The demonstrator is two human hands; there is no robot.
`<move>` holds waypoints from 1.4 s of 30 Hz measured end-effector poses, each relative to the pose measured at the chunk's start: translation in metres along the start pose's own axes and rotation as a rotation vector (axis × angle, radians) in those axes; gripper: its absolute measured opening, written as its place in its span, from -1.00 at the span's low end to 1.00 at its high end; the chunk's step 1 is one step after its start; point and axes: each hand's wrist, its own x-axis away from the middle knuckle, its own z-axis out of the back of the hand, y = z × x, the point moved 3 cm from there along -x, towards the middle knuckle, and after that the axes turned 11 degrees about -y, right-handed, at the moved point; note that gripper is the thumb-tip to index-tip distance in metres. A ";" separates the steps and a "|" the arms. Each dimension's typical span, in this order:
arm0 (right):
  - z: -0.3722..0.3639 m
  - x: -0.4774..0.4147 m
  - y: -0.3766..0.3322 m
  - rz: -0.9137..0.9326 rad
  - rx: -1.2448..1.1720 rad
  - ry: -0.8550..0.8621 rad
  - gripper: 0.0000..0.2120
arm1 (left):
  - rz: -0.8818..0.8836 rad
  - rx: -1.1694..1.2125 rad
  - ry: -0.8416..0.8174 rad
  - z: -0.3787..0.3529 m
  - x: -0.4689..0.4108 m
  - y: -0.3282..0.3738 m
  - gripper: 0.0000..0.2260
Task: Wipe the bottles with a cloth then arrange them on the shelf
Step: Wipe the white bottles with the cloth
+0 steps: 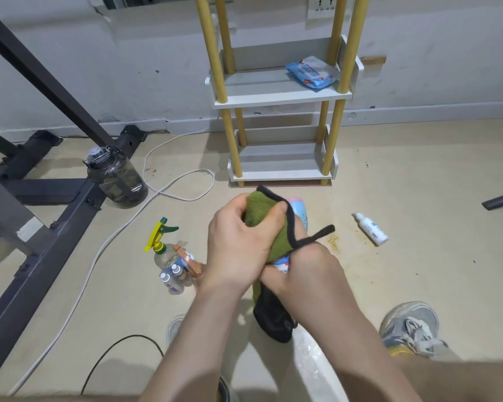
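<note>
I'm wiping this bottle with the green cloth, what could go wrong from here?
The bottle is mostly wrapped in the cloth, so it might slip from your right hand. The spray bottle and small bottles stand close by your left hand; a nudge could topple them. The white cable loops before the shelf: possible trip.

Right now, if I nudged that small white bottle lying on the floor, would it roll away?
Probably. The white bottle lies on its side on the smooth floor and looks round, so it may roll. It seems small and plastic, so it is likely light.
</note>
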 end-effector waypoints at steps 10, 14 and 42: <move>0.019 0.003 -0.009 0.142 -0.471 -0.334 -0.59 | 0.149 0.683 -0.149 0.008 0.011 -0.008 -0.69; 0.015 -0.002 -0.003 0.047 -0.190 -0.152 -0.51 | 0.102 0.482 -0.118 0.006 0.018 0.006 -0.81; 0.045 0.006 -0.012 0.169 -0.226 -0.302 -0.78 | -0.074 0.001 0.204 0.028 0.019 0.007 -0.87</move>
